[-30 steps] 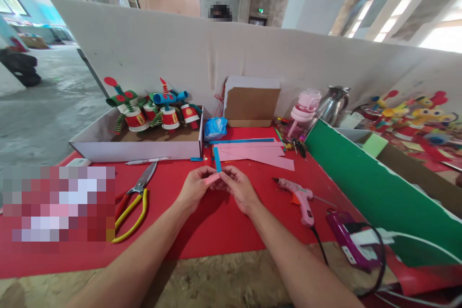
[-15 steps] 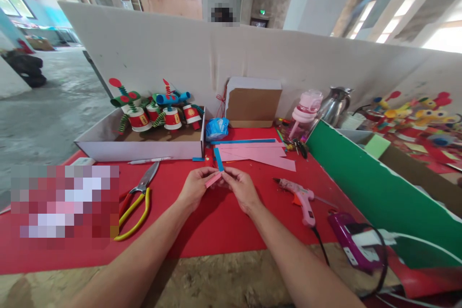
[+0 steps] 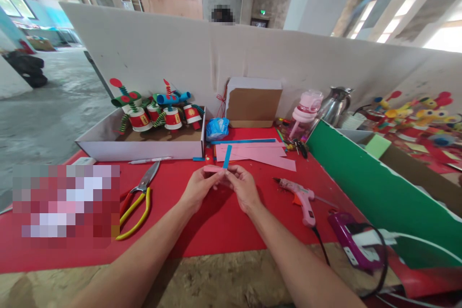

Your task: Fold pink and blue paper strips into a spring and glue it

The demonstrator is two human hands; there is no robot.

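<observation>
My left hand [image 3: 198, 186] and my right hand [image 3: 244, 185] meet over the red table cover [image 3: 202, 231], fingers pinched together. Between them they hold a small piece made of a pink paper strip [image 3: 212, 169] and a blue paper strip [image 3: 227, 156]. The blue strip sticks up and leans to the right; the pink strip lies across the left fingertips. Just behind the hands lies a stack of pink paper strips [image 3: 256, 153] with a long blue strip [image 3: 243, 141] along its far side.
Yellow-handled scissors [image 3: 136, 202] lie to the left, a pink glue gun [image 3: 299, 197] and a purple device [image 3: 348, 240] to the right. A white box [image 3: 108, 147] holds several red paper toys. A green board [image 3: 368, 187], cardboard box [image 3: 252, 103], pink bottle [image 3: 303, 110] and kettle [image 3: 334, 103] stand behind.
The blue strip has swung from leaning left to leaning right, and the pink strip has turned from slanting down to lying flatter on the left fingertips. Both hands stay in place.
</observation>
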